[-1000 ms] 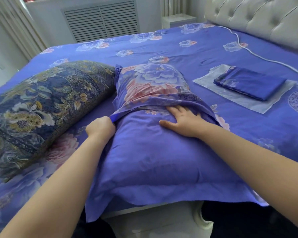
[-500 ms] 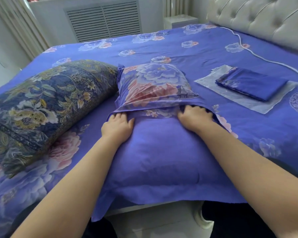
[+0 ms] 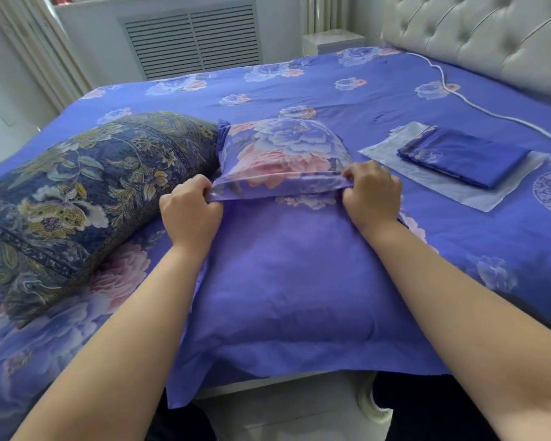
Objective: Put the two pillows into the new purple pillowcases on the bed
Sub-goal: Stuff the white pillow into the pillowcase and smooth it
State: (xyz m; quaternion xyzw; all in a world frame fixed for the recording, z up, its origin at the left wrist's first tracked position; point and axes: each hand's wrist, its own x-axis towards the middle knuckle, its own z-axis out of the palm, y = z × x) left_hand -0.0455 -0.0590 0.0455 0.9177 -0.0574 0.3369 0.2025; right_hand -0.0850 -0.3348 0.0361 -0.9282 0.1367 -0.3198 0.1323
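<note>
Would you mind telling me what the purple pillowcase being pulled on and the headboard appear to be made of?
The purple pillowcase looks like thin woven fabric, perhaps cotton or a blend, with a slight sheen; it creases softly and bunches where both hands grip its floral hem. The headboard looks like pale button-tufted leather or faux leather: smooth, glossy padded diamonds.

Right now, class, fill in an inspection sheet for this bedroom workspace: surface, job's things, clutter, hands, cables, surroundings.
Surface: bed covered with a purple floral sheet.
Job's things: pillow in purple pillowcase at the near edge, its floral flap folded back; dark floral pillow to its left, not yet changed; folded purple pillowcase to the right.
Clutter: clear plastic wrapper under the folded pillowcase.
Hands: left hand and right hand each grip the flap's hem.
Cables: white cable lying across the sheet near the headboard.
Surroundings: tufted headboard, louvred vent panel, curtain.
</note>
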